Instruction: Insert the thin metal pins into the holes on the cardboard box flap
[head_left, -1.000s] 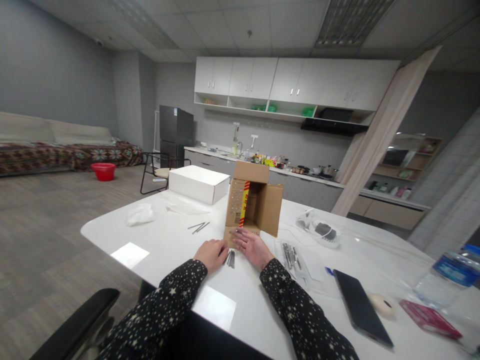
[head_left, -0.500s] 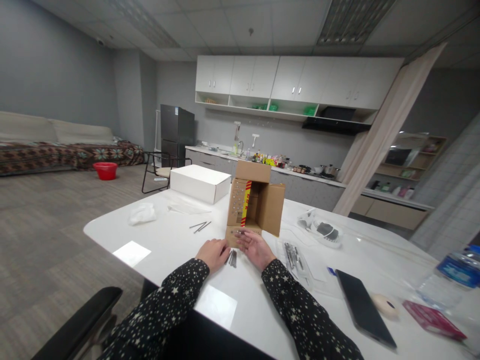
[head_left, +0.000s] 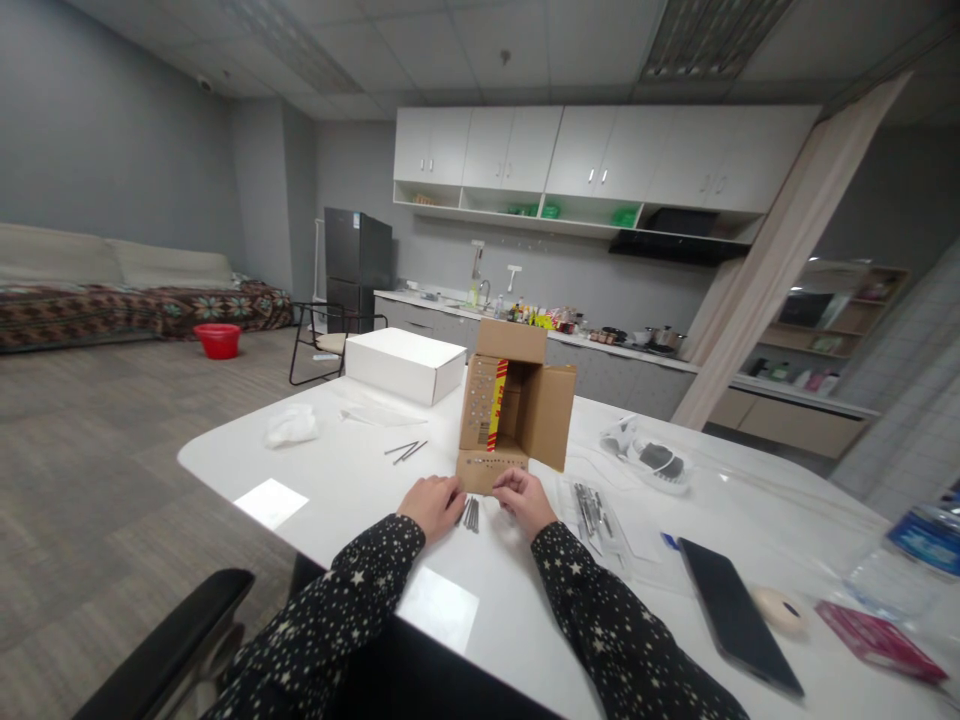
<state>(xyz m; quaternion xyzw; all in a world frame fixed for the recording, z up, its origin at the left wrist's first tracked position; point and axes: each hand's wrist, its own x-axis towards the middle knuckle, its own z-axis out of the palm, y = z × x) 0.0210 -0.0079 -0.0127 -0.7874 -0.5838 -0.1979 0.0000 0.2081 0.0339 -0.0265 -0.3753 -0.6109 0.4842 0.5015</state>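
An open cardboard box [head_left: 551, 415] lies on its side on the white table [head_left: 337, 480], mouth toward me, its bottom flap [head_left: 480, 467] dotted with small holes. A small pile of nails [head_left: 470, 513] lies between my hands. My left hand [head_left: 431, 505] rests on the table with its fingertips at the flap's left corner, holding nothing. My right hand [head_left: 526, 498] has its fingers curled and pinched at the flap's front edge, apparently on a thin nail.
A white lidded box [head_left: 405, 365], two loose nails [head_left: 405, 450] and crumpled tissue [head_left: 291, 425] lie at the far left. To the right are a clear bag of nails [head_left: 592, 510], a black phone [head_left: 739, 615], a pink packet [head_left: 877, 640] and a water bottle [head_left: 926, 540]. A chair arm [head_left: 165, 640] is at lower left.
My right hand has curled its fingers and drawn in to the flap's front edge; before, its fingers were stretched out. My left hand has barely moved. The view drifted slightly.
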